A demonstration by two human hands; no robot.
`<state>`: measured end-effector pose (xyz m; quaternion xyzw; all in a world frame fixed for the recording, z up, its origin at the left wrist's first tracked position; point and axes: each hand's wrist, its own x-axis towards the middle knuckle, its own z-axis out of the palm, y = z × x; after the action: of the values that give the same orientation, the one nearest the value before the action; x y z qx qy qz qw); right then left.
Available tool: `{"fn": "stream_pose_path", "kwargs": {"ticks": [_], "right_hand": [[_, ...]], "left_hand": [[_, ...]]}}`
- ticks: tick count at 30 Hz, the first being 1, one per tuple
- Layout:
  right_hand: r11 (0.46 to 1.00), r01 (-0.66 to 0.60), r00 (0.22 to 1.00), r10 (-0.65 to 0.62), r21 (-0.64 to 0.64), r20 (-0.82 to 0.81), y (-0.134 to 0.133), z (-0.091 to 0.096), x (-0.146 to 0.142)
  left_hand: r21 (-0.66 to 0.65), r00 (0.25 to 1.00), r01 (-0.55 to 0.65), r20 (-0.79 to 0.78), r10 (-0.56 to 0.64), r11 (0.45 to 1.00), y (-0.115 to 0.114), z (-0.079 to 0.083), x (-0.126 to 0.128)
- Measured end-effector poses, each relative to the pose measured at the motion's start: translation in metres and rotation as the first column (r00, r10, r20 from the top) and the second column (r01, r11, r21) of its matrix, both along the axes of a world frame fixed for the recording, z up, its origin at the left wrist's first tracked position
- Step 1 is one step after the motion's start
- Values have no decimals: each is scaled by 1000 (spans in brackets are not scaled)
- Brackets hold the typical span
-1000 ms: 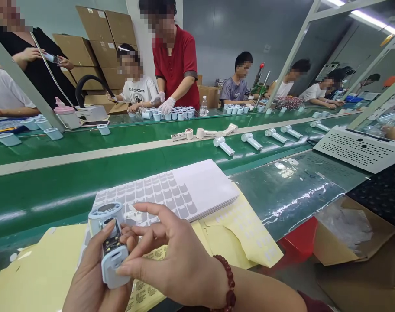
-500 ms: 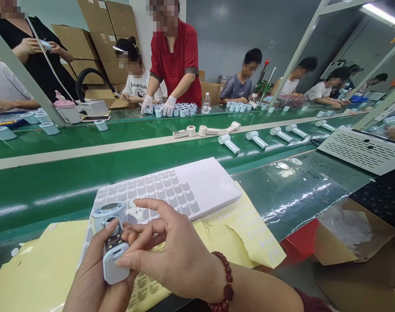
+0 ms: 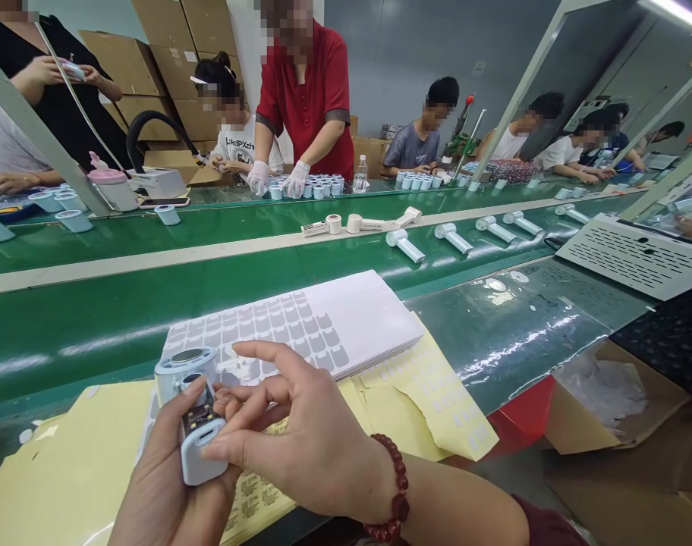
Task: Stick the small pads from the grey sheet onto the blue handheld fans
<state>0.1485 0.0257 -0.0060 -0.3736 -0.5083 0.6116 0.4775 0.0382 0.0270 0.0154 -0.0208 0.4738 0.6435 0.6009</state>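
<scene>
Enclosing a light-blue device [image 3: 199, 460], the left hand [image 3: 158, 485] has its grip closed; the right hand's [image 3: 320, 444] thumb touches its end, pinch undetermined.

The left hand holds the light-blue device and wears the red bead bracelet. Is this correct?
Not fully: the head view shows the bead bracelet on the wrist of the right hand. The left hand does hold the light-blue device.

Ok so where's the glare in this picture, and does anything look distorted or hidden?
Head view: glare streaks the green belt and glossy tabletop; a ceiling light shines top right; the left post and right post lean outward, probably wide-angle distortion; co-workers' faces are pixelated; the held light-blue device looks fairly clear.
</scene>
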Motion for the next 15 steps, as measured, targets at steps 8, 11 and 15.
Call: {"fn": "stream_pose_path", "kwargs": {"ticks": [8, 11, 15], "right_hand": [[911, 28, 973, -120, 411, 199, -11, -2, -2], [857, -21, 949, -146, 515, 281, -9, -1, 1], [959, 14, 969, -82, 282, 233, 1, -3, 5]], "left_hand": [[14, 999, -27, 21, 27, 1000, -5, 8, 6], [-42, 992, -72, 99, 76, 996, -8, 13, 8], [-3, 980, 16, 200, -15, 1000, -11, 11, 8]]}}
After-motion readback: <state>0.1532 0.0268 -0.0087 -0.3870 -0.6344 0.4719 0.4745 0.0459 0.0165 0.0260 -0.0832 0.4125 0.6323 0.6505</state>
